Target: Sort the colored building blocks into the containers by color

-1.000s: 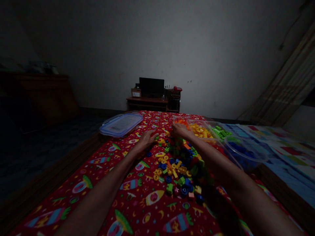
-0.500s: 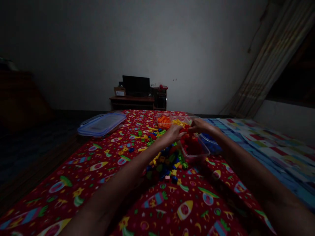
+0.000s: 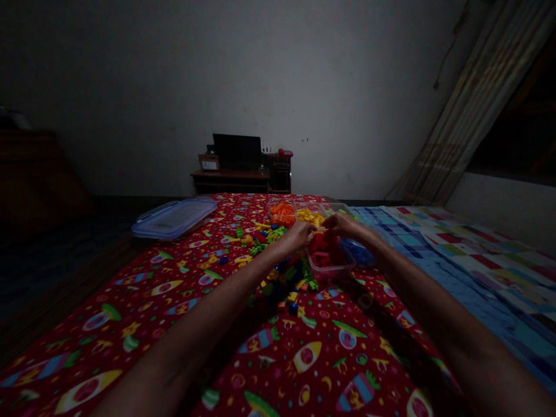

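My left hand (image 3: 300, 234) is closed, its fingertips above the far edge of a clear plastic box (image 3: 334, 274) of red toy building blocks (image 3: 326, 253). Close by on the right, my right hand (image 3: 341, 224) is also closed, fingertips pointing down and toward the left hand. Whatever lies between the fingertips is too dark and small to make out. A loose heap of mixed building blocks (image 3: 292, 279), green, yellow and blue, lies under and beside my left forearm. Orange blocks (image 3: 282, 214) and yellow blocks (image 3: 309, 216) fill clear boxes just beyond my hands.
Blue pieces (image 3: 359, 253) sit in a container right of the red ones. Green pieces (image 3: 351, 214) are behind my right hand. A clear lid with a blue rim (image 3: 174, 220) lies at the left edge of the red patterned cloth (image 3: 278, 359). A desk with a monitor (image 3: 237, 152) stands by the wall.
My hands have parted slightly, and the red piece seen between them is no longer plain. A pinkish-red piece now shows on top in the red box. The view has shifted a little.
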The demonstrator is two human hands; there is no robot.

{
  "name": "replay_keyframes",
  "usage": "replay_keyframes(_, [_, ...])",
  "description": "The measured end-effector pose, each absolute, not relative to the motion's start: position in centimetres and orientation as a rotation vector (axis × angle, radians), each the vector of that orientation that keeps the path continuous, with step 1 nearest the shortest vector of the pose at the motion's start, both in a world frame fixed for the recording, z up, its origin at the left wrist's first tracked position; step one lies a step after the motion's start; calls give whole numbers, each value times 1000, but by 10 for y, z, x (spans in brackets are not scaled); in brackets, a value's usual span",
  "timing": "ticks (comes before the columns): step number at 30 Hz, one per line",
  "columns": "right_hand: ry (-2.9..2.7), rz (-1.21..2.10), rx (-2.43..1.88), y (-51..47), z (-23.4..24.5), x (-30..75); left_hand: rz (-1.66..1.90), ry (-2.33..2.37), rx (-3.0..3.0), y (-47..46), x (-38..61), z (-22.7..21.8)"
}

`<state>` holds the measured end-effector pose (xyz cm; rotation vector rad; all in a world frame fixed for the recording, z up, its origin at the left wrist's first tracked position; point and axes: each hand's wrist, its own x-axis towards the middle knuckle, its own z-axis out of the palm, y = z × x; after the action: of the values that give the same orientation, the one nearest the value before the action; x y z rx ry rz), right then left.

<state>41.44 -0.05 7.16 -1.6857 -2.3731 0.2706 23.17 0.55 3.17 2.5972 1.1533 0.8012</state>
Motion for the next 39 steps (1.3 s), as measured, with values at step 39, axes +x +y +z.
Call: replay_keyframes(39, [-2592, 341, -940, -74, 5, 230, 746, 1570, 2404, -23, 29, 6])
